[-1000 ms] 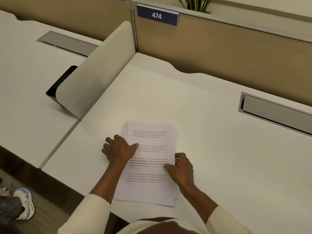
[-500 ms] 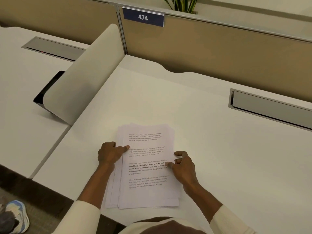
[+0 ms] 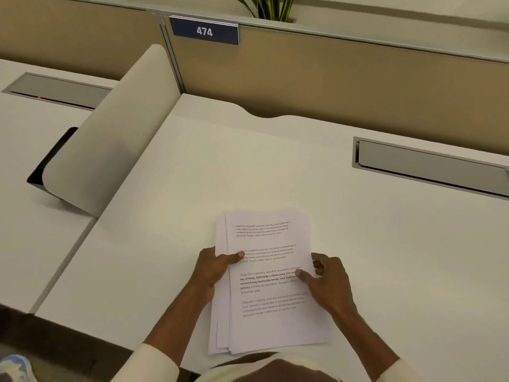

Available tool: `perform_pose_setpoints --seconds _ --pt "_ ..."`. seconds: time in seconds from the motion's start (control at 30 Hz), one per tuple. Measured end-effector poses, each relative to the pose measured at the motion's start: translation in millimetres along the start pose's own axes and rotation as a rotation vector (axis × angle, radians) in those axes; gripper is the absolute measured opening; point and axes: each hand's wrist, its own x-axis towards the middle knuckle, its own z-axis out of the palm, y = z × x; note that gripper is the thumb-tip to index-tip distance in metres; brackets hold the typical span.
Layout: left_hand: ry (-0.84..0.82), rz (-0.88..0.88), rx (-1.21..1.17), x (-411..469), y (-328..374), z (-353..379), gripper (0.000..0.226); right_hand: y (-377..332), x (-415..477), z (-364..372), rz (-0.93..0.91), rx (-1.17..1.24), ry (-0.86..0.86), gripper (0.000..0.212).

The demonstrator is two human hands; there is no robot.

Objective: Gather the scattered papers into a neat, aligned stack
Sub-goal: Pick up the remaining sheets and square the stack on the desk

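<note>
Since a moment ago our left thumb has slid onto the sheets and both hands now pinch the pile's sides.

We grip one stack (image 3: 271,282) of thin, matte white printed sheets on the smooth desk (image 3: 385,244): left hand (image 3: 216,267) clasping its left edge, thumb on top, right hand (image 3: 327,282) clasping the right edge. Its long axis runs away from us, between our two hands, text upright toward us. Several lower sheets fan out past the left fingers, too close to count.

The papers (image 3: 271,282) lay in a loose stack of white printed sheets near the desk's front edge, with left edges fanned out unevenly and text facing up.
</note>
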Motion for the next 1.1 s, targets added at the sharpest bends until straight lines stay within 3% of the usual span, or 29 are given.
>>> perform_pose_setpoints --seconds 0.17,0.3,0.43,0.53,0.67,0.73,0.83,1.1 --pt "-0.123 -0.016 0.001 -4.3 -3.3 41.7 0.041 20.0 -1.8 -20.6 0.084 0.090 0.060 0.072" --pt "-0.113 -0.056 -0.027 -5.6 -7.2 68.1 0.040 28.0 -5.0 -23.1 0.082 0.068 0.017 0.070" --pt "-0.168 -0.048 -0.009 -10.1 -11.8 76.0 0.042 41.6 -13.1 -21.9 0.076 0.056 0.177 0.066" --pt "-0.284 0.036 -0.004 -20.0 -10.7 77.6 0.043 47.1 -22.8 -33.3 0.119 0.226 0.232 0.060" --pt "-0.439 0.187 -0.003 -40.2 11.1 83.7 0.042 40.6 -42.6 -66.2 0.139 0.622 0.154 0.074" --pt "-0.459 0.277 0.018 -53.8 29.5 90.5 0.039 34.7 -52.9 -83.3 0.040 0.748 0.112 0.060" --pt "-0.432 0.443 0.061 -75.5 59.7 104.2 0.031 18.6 -63.9 -104.1 -0.148 0.790 0.170 0.037" --pt "-0.296 0.721 0.087 -97.7 96.0 139.3 0.030 3.7 -69.6 -137.1 -0.334 0.804 0.393 0.030"
